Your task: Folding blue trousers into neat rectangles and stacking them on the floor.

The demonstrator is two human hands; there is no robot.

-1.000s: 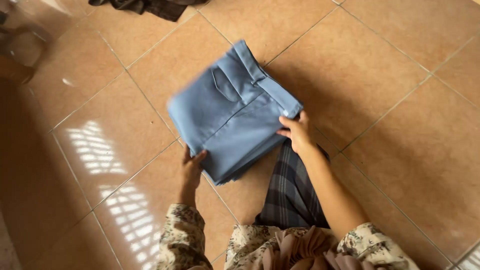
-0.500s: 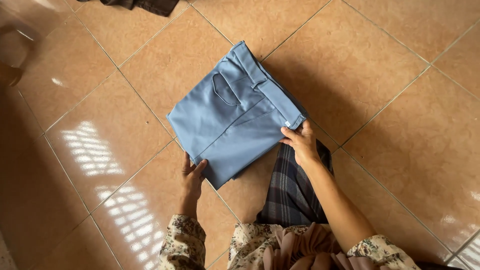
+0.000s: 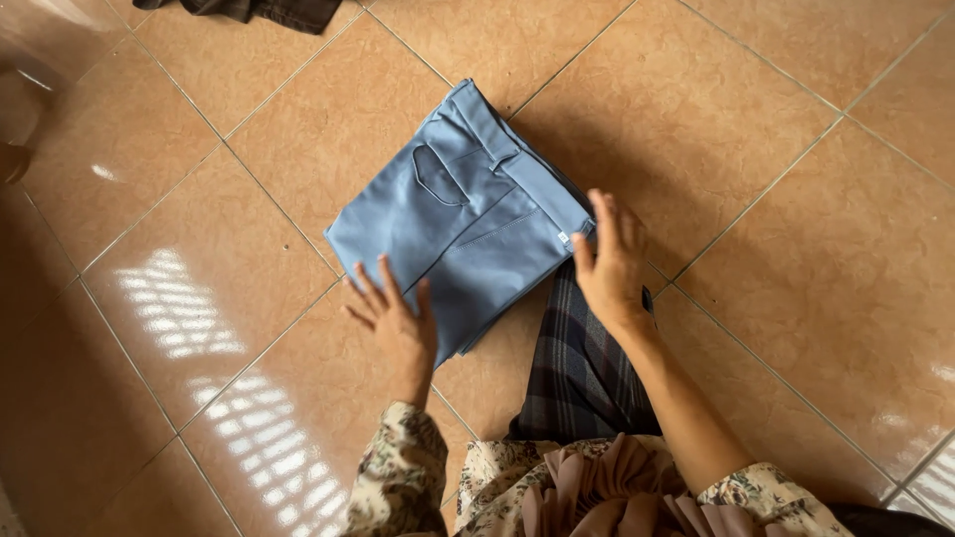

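At frame centre, your left hand (image 3: pixel 398 323) and right hand (image 3: pixel 609 261) rest flat, fingers spread, steadying the folded blue trousers (image 3: pixel 458 214) on the floor (image 3: pixel 796 199).

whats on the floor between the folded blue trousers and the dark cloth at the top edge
Only bare tile floor lies between the folded blue trousers and the dark cloth, as the head view shows.

Tiled floor (image 3: pixel 796 249) bears folded blue trousers (image 3: pixel 468 214), dark garment (image 3: pixel 269 12) (top edge).
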